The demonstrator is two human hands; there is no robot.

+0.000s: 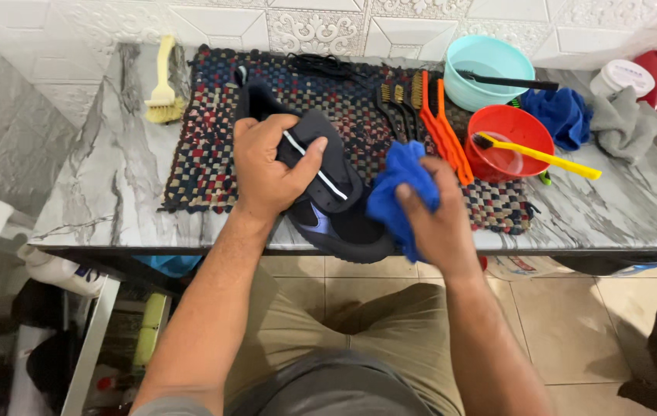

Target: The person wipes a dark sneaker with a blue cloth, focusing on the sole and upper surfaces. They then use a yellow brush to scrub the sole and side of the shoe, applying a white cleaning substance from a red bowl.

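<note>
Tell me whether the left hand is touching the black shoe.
Touching: the head view shows the left hand wrapped over the black shoe, thumb pressed on its upper.

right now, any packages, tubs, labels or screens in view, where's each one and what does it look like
White tub: far right of the marble counter, behind a grey cloth; round, lidded, with a pale label too small to make out.
White bottle: below the counter's left edge, lying on its side, with a small dark mark.
Bucket: under the counter at right, only a printed white rim showing.
No screens or signs in view.
</note>
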